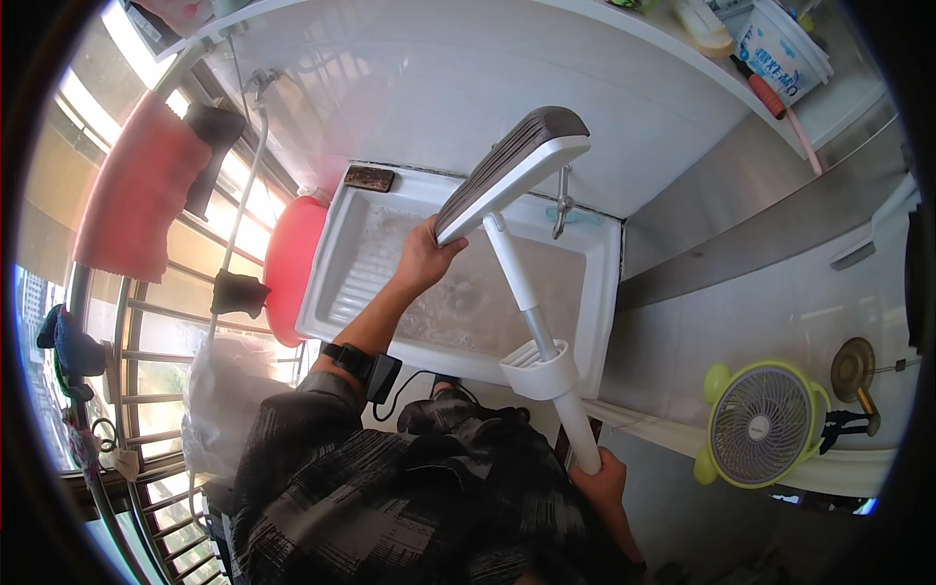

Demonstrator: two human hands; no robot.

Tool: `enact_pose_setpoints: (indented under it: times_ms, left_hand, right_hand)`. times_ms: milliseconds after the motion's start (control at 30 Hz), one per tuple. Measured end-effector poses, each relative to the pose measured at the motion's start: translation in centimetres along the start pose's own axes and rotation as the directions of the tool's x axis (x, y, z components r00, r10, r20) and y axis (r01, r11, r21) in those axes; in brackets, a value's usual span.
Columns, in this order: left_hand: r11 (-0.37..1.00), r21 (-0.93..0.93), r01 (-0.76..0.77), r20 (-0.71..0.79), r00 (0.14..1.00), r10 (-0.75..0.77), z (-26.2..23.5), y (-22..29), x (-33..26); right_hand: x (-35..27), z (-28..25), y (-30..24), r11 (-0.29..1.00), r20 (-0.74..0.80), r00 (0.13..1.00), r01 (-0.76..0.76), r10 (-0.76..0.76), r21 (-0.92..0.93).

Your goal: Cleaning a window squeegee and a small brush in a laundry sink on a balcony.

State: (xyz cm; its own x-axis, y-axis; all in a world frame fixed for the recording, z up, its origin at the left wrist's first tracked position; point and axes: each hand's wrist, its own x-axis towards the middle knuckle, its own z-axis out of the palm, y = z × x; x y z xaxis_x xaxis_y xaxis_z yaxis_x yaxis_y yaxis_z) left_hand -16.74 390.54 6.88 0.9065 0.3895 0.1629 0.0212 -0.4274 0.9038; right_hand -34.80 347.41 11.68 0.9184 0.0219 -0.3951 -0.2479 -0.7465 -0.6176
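Note:
A flat mop (524,185) with a white head and a ribbed grey-brown pad is held at a slant over a white sink (317,283). My left hand (426,255) is closed round the lower left end of the mop head. The white handle (511,263) runs down toward me, and a slotted white collar (542,370) sits partway along it. Near the handle's lower end, my right hand (599,480) is wrapped round the shaft. Cloudy greyish water (478,302) with some bubbles stands in the sink below.
A metal tap (564,205) rises behind the sink, and a brown bar (370,178) lies on its back left corner. A red basin (291,268) stands at the left, by the barred window. To the right is a green-rimmed fan (760,425). A shelf (643,24) crosses the top.

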Motion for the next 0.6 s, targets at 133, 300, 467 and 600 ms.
enact_pose_setpoints:
  times_ms: [133,300,467,600]
  left_hand:
    - [0.999,-0.020,0.050,0.039,0.998,-0.049,0.2,0.7,0.0]
    - [0.997,-0.013,0.072,0.055,0.996,-0.072,0.6,1.2,-0.2]
    - [0.995,-0.079,0.064,0.048,0.997,-0.060,1.0,1.3,-0.1]
    - [0.984,-0.122,0.133,0.051,0.991,-0.127,1.2,0.9,-0.1]
  right_hand:
    - [0.1,0.2,1.0,1.000,-0.012,1.000,0.022,-0.022,0.021]
    - [-0.3,0.4,1.5,1.000,-0.012,1.000,-0.022,0.022,0.019]
    - [-0.6,0.2,1.0,1.000,-0.037,0.999,-0.015,0.015,0.006]
    - [-0.6,0.1,1.1,1.000,-0.072,0.997,0.002,-0.003,-0.016]
